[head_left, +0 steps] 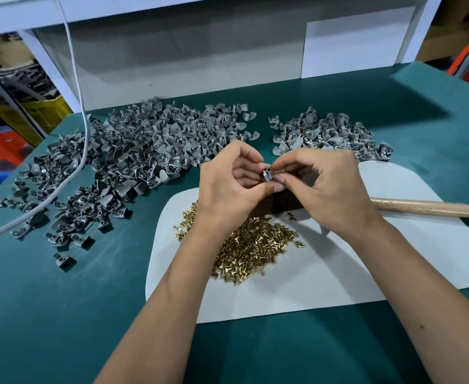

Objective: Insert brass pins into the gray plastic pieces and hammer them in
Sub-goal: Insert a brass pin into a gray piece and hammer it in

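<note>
One gray piece [267, 174], two hands.

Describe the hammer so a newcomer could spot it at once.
Start at the pale mat on the green table. Along its far right part lies a light wooden handle, running in from the right edge toward a dark block under the right hand. It is the only long wooden thing among small gray pieces and brass pins.
</note>
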